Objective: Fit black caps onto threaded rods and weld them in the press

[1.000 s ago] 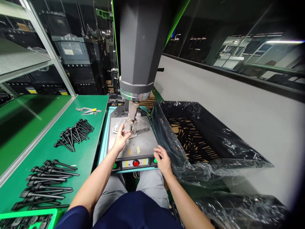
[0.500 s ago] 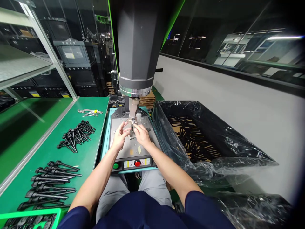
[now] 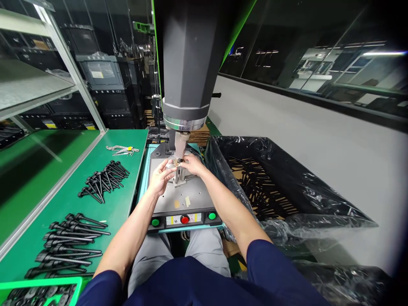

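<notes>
A metal fixture (image 3: 179, 176) stands on the grey plate of the machine, under the pale tip (image 3: 181, 145) of the big dark machine head (image 3: 188, 63). At the fixture's left side is my left hand (image 3: 160, 176), its fingers apart and nothing seen in them. My right hand (image 3: 194, 165) is at the fixture's top right, thumb and fingers drawn together round a small dark part (image 3: 179, 160) just below the tip. The lower end of that part is hidden by the fixture.
Black ribbed screw-like parts (image 3: 68, 238) lie in two groups on the green table (image 3: 123, 140) at left, near metal tools (image 3: 123, 149). A plastic-lined bin (image 3: 264, 182) is at right. Buttons (image 3: 185, 219) line the machine's front edge; a green crate (image 3: 41, 282) sits at lower left.
My right hand has moved up and to the right, to the top of the fixture, uncovering the right green button. My left hand stays beside the fixture. The view has shifted slightly.
</notes>
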Demonstrator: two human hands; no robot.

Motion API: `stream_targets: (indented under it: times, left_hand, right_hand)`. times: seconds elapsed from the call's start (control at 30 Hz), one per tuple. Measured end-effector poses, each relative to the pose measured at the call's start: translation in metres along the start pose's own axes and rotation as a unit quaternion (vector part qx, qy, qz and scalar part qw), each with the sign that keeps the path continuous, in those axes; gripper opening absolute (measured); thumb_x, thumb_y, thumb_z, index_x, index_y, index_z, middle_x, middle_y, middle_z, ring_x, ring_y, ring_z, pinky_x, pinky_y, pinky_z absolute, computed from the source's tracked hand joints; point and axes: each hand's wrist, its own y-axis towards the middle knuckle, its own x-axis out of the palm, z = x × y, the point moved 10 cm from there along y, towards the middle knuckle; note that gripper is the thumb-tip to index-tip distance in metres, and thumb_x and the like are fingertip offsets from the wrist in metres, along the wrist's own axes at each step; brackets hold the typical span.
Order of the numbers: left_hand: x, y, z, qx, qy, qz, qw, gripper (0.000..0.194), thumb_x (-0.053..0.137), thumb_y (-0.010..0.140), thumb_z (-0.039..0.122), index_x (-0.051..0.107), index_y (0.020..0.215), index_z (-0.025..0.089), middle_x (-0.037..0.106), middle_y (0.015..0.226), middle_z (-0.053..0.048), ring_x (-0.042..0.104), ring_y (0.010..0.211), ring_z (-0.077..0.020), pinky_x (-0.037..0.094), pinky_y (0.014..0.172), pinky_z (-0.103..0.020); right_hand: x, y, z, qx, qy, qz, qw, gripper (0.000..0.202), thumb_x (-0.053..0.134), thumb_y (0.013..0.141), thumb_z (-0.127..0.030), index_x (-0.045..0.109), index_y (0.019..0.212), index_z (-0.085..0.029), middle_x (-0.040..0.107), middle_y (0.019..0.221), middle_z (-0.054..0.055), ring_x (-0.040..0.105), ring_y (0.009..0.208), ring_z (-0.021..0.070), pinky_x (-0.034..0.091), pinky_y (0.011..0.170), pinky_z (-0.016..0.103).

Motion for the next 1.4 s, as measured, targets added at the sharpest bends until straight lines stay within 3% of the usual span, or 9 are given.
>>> stream_targets:
  times: [0.17,0.33,0.47,0.6,0.73,0.87,1.1,1.27,1.4]
  left_hand:
    - [-0.004,-0.005,-0.002,0.013,0.051,0.014,0.998,0.064,0.078,0.069,0.019,0.057,0.129,0.021,0.05,0.147,-0.014,0.069,0.1,-0.0201,0.055,0.078,-0.029]
    - [-0.011,-0.024,-0.013,0.031,0.131,0.016,0.991,0.06,0.076,0.075,0.033,0.058,0.131,0.02,0.057,0.139,-0.016,0.069,0.101,-0.0236,0.055,0.081,-0.036]
    - [-0.014,-0.049,-0.033,0.046,0.179,-0.01,0.983,0.057,0.073,0.079,0.037,0.058,0.132,0.022,0.058,0.138,-0.015,0.068,0.1,-0.0226,0.055,0.084,-0.038]
    - [-0.018,-0.068,-0.052,0.022,0.179,-0.029,0.983,0.07,0.073,0.079,0.033,0.046,0.144,0.026,0.059,0.138,-0.014,0.067,0.102,-0.0202,0.053,0.09,-0.037]
    - [-0.024,-0.082,-0.067,-0.036,0.172,-0.035,0.984,0.084,0.075,0.078,0.028,0.033,0.152,0.028,0.063,0.132,-0.014,0.067,0.109,-0.0219,0.052,0.093,-0.038]
    - [-0.029,-0.101,-0.072,-0.083,0.179,-0.047,0.979,0.07,0.078,0.075,0.027,0.052,0.14,0.023,0.07,0.119,-0.013,0.061,0.12,-0.0259,0.054,0.091,-0.037]
    - [-0.022,-0.136,-0.06,-0.112,0.176,-0.108,0.972,0.032,0.078,0.075,0.037,0.075,0.1,0.019,0.075,0.091,-0.009,0.07,0.078,-0.0218,0.057,0.072,-0.035]
    - [-0.063,-0.136,-0.047,-0.087,0.149,0.0,0.985,0.035,0.084,0.068,0.04,0.071,0.09,0.016,0.072,0.08,-0.007,0.068,0.075,-0.0193,0.057,0.069,-0.032]
    - [-0.137,-0.123,-0.014,-0.009,0.173,0.184,0.967,0.043,0.085,0.063,0.043,0.068,0.09,0.014,0.069,0.075,-0.005,0.066,0.07,-0.017,0.056,0.067,-0.03]
  right_hand:
    - [-0.011,-0.014,-0.004,-0.008,0.102,0.041,0.994,0.021,0.069,0.073,-0.022,0.071,0.093,-0.018,0.063,0.097,0.006,0.06,0.093,0.0228,0.048,0.085,0.036]
    - [-0.019,-0.079,-0.025,-0.032,0.223,0.028,0.974,0.026,0.068,0.079,-0.03,0.064,0.103,-0.021,0.068,0.099,0.004,0.064,0.089,0.019,0.052,0.077,0.031]
    - [-0.029,-0.124,-0.049,-0.065,0.207,0.067,0.974,0.026,0.074,0.08,-0.034,0.064,0.101,-0.021,0.07,0.094,0.004,0.066,0.079,0.0172,0.054,0.077,0.032]
    - [-0.028,-0.137,-0.061,-0.085,0.19,0.08,0.975,0.027,0.076,0.079,-0.037,0.066,0.099,-0.021,0.071,0.093,0.005,0.067,0.081,0.0185,0.055,0.078,0.033]
    - [-0.017,-0.138,-0.061,-0.063,0.233,0.065,0.968,0.032,0.077,0.077,-0.041,0.065,0.098,-0.021,0.07,0.092,0.004,0.066,0.082,0.0189,0.055,0.08,0.034]
    - [0.011,-0.14,-0.054,0.028,0.37,0.025,0.928,0.039,0.079,0.071,-0.048,0.059,0.091,-0.021,0.07,0.083,0.003,0.067,0.077,0.0189,0.056,0.072,0.033]
    - [0.054,-0.133,-0.059,0.125,0.48,0.025,0.868,0.041,0.08,0.068,-0.046,0.055,0.088,-0.02,0.068,0.071,0.0,0.063,0.06,0.0145,0.049,0.051,0.024]
    - [0.06,-0.129,-0.067,0.146,0.446,0.016,0.883,0.054,0.082,0.064,-0.051,0.062,0.103,-0.019,0.069,0.095,0.006,0.068,0.077,0.0186,0.056,0.057,0.029]
    - [0.055,-0.14,-0.068,0.128,0.418,-0.005,0.899,0.053,0.077,0.073,-0.057,0.062,0.106,-0.017,0.069,0.092,0.008,0.069,0.078,0.0207,0.057,0.059,0.031]
